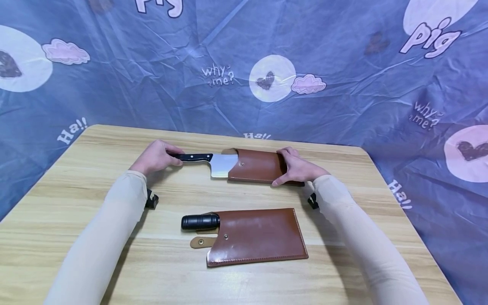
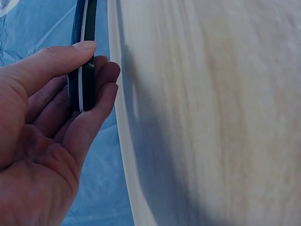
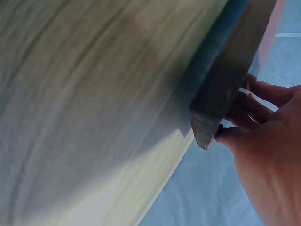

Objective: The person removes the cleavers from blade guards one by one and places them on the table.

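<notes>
At the far side of the table, a cleaver (image 1: 224, 165) with a black riveted handle sits partly inside a brown leather sheath (image 1: 259, 166). Only the rear part of its shiny blade shows; the sheath hides the rest. My left hand (image 1: 157, 157) pinches the end of the handle (image 2: 88, 66) between thumb and fingers. Across the sheath's right end, my right hand (image 1: 299, 166) grips it, thumb on the near edge and fingers at the far edge. In the right wrist view the sheath's end (image 3: 221, 80) looks dark, with fingertips along its side.
Nearer on the wooden table (image 1: 160, 262) lies a second brown leather sheath (image 1: 263, 237). A black ribbed handle (image 1: 200, 222) sticks out of its left end, beside a tan snap strap (image 1: 202, 242). A blue printed cloth (image 1: 183, 84) hangs behind the table.
</notes>
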Available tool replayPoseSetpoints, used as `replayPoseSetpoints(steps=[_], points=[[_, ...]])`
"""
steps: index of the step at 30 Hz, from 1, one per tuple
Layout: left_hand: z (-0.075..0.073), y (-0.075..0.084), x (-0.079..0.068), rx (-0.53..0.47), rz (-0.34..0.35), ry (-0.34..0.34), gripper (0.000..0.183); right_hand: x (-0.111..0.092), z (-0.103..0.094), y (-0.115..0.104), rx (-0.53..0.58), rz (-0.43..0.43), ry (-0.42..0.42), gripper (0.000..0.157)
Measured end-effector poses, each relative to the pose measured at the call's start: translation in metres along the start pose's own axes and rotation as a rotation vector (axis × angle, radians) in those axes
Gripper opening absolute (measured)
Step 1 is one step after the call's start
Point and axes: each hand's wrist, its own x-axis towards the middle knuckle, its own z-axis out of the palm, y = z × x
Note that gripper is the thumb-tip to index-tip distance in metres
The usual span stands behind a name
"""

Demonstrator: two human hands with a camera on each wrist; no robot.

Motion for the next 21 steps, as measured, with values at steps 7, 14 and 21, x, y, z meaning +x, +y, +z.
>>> replayPoseSetpoints(steps=[7, 14, 21], points=[[-0.0028, -0.003, 0.0007, -0.002, -0.001, 0.01, 0.042, -0.0006, -0.0031, -0.0011, 0.01, 0.007, -0.003, 0.127], [-0.0034, -0.0024, -0.001, 0.012, 0.001, 0.013, 0.041, -0.002, -0.003, 0.0029, -0.007, 0.003, -0.003, 0.129], [-0.0011, -0.0053, -0.0014, 0.007, 0.005, 0.011, 0.041, -0.0047, -0.0027, 0.0027, -0.004, -0.001, 0.007, 0.128]])
